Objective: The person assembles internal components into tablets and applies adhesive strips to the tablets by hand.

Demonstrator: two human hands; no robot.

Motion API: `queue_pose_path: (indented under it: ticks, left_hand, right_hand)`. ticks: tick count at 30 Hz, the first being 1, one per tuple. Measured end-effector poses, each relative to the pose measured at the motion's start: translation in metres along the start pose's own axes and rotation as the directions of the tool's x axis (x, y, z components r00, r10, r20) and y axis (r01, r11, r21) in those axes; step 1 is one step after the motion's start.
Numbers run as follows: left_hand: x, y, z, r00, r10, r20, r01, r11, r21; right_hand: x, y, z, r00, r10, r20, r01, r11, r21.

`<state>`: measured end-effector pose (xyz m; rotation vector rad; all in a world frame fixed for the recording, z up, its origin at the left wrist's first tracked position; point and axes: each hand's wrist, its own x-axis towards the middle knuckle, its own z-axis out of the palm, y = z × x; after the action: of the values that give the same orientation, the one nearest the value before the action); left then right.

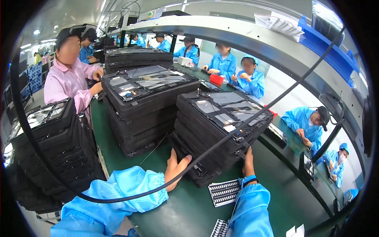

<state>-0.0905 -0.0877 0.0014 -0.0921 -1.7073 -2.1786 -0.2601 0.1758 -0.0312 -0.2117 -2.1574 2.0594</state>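
Now both hands grip a stack of black trays (221,134) on the green tabletop (189,209): the left hand (174,168) clasps its near-left bottom corner, the right hand (248,161) its near-right side. Another tray stack (146,106) stands just behind.

Tray stack (221,130) sits centre-right of frame on the bench (189,205), left hand (175,168) at its lower-left corner, right hand (248,162) at its lower-right. Second stack (146,106) just behind-left, third stack (55,146) at left edge. Slotted strips (224,192) lie on the bench below the near stack, between the forearms.
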Motion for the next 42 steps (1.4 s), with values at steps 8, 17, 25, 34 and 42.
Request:
queue_pose_path:
  ticks: [8, 17, 25, 34, 42]
  left_hand:
    - [0.073, -0.021, 0.001, 0.964, -0.059, 0.259, 0.086, 0.992, -0.095]
    - [0.212, -0.057, 0.036, 0.832, -0.283, 0.477, 0.401, 0.902, -0.163]
    - [0.261, -0.094, 0.072, 0.836, -0.339, 0.431, 0.497, 0.801, -0.334]
    - [0.249, 0.005, 0.079, 0.926, 0.377, -0.034, -0.378, 0.926, -0.023]
    - [0.261, -0.008, 0.070, 0.817, 0.576, 0.029, -0.548, 0.760, 0.351]
  right_hand:
    - [-0.049, -0.028, -0.010, 0.962, -0.016, -0.273, -0.038, 0.981, -0.191]
    - [-0.053, -0.027, -0.026, 0.965, 0.023, -0.263, -0.007, 0.998, 0.060]
    - [-0.043, -0.028, -0.021, 0.953, -0.084, -0.292, 0.016, 0.974, -0.228]
    - [-0.027, -0.118, -0.007, 0.791, -0.510, -0.337, 0.535, 0.845, -0.024]
    - [-0.016, -0.147, -0.003, 0.831, -0.554, -0.049, 0.462, 0.738, -0.492]
